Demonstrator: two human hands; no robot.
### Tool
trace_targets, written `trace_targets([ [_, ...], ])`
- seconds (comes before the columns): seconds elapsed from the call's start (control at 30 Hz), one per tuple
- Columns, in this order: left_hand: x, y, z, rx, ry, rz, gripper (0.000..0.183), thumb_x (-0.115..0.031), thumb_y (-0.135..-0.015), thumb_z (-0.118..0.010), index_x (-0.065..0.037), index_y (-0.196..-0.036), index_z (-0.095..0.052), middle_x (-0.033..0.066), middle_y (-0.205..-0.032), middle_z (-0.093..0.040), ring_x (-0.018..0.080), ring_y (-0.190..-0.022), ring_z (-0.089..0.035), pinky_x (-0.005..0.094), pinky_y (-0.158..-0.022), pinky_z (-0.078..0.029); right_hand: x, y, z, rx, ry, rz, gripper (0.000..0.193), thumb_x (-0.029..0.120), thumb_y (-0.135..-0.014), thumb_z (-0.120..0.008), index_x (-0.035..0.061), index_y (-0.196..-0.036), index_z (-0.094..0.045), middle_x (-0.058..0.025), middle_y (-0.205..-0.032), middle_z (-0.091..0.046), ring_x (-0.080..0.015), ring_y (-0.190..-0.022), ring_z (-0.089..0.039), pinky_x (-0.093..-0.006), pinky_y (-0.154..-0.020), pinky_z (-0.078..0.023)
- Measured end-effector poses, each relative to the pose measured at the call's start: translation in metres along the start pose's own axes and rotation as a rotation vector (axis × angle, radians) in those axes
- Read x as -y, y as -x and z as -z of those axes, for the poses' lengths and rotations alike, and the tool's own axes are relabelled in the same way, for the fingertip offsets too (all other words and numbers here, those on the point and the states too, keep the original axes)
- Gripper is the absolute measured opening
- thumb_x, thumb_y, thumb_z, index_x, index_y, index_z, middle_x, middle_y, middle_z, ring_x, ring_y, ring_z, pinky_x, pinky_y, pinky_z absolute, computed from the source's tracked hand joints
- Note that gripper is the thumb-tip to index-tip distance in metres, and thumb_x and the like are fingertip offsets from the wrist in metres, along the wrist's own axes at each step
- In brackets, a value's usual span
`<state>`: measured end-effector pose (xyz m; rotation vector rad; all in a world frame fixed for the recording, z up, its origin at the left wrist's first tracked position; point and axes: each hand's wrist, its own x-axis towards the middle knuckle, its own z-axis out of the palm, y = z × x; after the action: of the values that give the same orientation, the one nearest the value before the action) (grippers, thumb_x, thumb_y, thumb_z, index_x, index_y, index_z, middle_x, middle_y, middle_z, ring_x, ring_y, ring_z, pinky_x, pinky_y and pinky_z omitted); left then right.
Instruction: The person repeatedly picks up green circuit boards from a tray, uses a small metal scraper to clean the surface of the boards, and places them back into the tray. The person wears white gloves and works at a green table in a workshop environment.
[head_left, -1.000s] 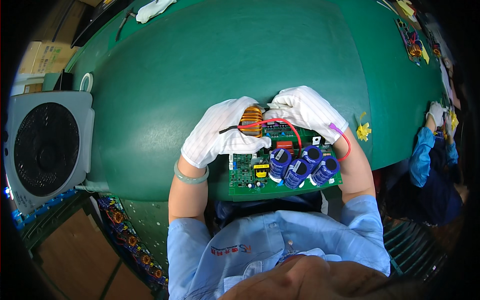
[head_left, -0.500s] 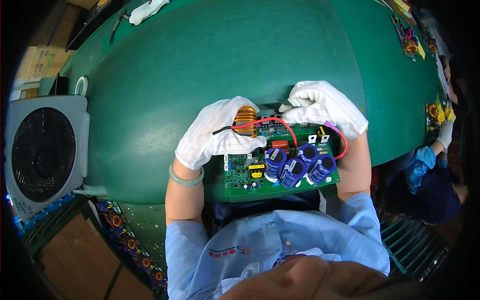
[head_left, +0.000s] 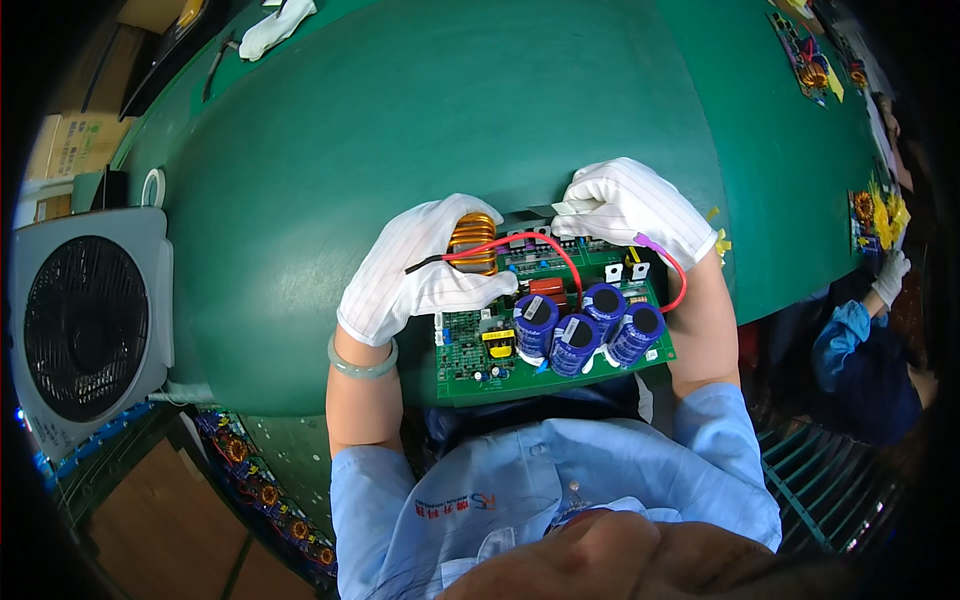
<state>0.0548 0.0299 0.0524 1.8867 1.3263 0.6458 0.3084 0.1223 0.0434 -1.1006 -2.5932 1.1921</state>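
Note:
A green circuit board (head_left: 465, 385) sits near the table's front edge. It carries several blue capacitors (head_left: 575, 343), a yellow transformer and a copper-wound coil (head_left: 473, 243). My left hand (head_left: 400, 262), in a white striped glove, wraps round the coil at the board's left, with the thumb along its near side. A red wire (head_left: 562, 252) with a black end arches over the board. My right hand (head_left: 632, 205), gloved too, pinches a thin greyish strip (head_left: 543, 211) at the board's far edge. Whether the strip touches the board is hard to see.
A grey box fan (head_left: 85, 320) stands at the left. Several boards (head_left: 268, 495) lie in a row below it. At the right are more boards (head_left: 812, 72) and a co-worker's gloved hand (head_left: 890, 278). A white glove (head_left: 277, 28) lies at the far left.
The circuit board and my left hand have shifted slightly left in the picture. My right hand has moved a little left too, and the strip in its fingers shows more plainly.

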Motion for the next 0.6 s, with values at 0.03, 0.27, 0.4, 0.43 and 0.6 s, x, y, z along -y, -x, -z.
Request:
trace_targets([
  [0.03, 0.002, -0.001, -0.001, -0.001, -0.006, 0.005, 0.057, -0.048, -0.067, -0.080, -0.005, -0.101, -0.062, 0.0143, -0.085, -0.064, 0.0356, -0.078, -0.062, 0.0409, -0.069, -0.049, -0.001, 0.000, -0.001, 0.010, -0.026, -0.016, 0.037, 0.030, -0.081, -0.071, -0.0004, -0.067, -0.056, -0.0189, -0.067, -0.057, -0.0359, -0.061, -0.052, -0.0426, -0.057, -0.041],
  [0.27, 0.000, 0.000, -0.001, 0.060, -0.003, 0.084, 0.055, -0.033, -0.063, -0.083, -0.007, -0.107, -0.063, 0.0126, -0.093, -0.067, 0.0304, -0.083, -0.065, 0.0384, -0.075, -0.052, -0.010, 0.013, 0.018, 0.028, -0.274, -0.133, 0.038, 0.032, -0.083, -0.075, -0.0003, -0.070, -0.060, -0.0126, -0.063, -0.055, -0.0229, -0.059, -0.054, -0.0356, -0.056, -0.041],
  [0.4, -0.006, -0.002, -0.002, 0.069, -0.030, 0.128, 0.052, -0.026, -0.061, -0.081, -0.006, -0.105, -0.063, 0.0129, -0.093, -0.066, 0.0294, -0.083, -0.065, 0.0371, -0.076, -0.052, -0.026, 0.025, 0.026, 0.060, -0.324, -0.074, 0.038, 0.026, -0.077, -0.080, -0.0005, -0.071, -0.053, -0.0108, -0.072, -0.063, -0.0192, -0.063, -0.059, -0.0320, -0.058, -0.044],
  [0.43, -0.007, -0.002, -0.002, 0.069, -0.020, 0.124, 0.051, -0.024, -0.060, -0.079, -0.005, -0.105, -0.063, 0.0130, -0.093, -0.066, 0.0290, -0.084, -0.065, 0.0366, -0.077, -0.052, -0.031, 0.025, 0.025, 0.054, -0.232, -0.050, 0.038, 0.026, -0.076, -0.080, -0.0003, -0.071, -0.053, -0.0109, -0.072, -0.063, -0.0196, -0.062, -0.059, -0.0320, -0.058, -0.044],
  [0.6, -0.004, 0.000, -0.007, 0.039, 0.039, 0.114, 0.051, -0.027, -0.060, -0.081, -0.006, -0.104, -0.063, 0.0119, -0.089, -0.067, 0.0291, -0.081, -0.066, 0.0371, -0.074, -0.053, -0.030, 0.028, 0.022, 0.025, -0.224, -0.132, 0.021, 0.018, -0.070, -0.075, 0.0043, -0.083, -0.068, -0.0112, -0.067, -0.063, -0.0246, -0.059, -0.055, -0.0371, -0.057, -0.042],
])
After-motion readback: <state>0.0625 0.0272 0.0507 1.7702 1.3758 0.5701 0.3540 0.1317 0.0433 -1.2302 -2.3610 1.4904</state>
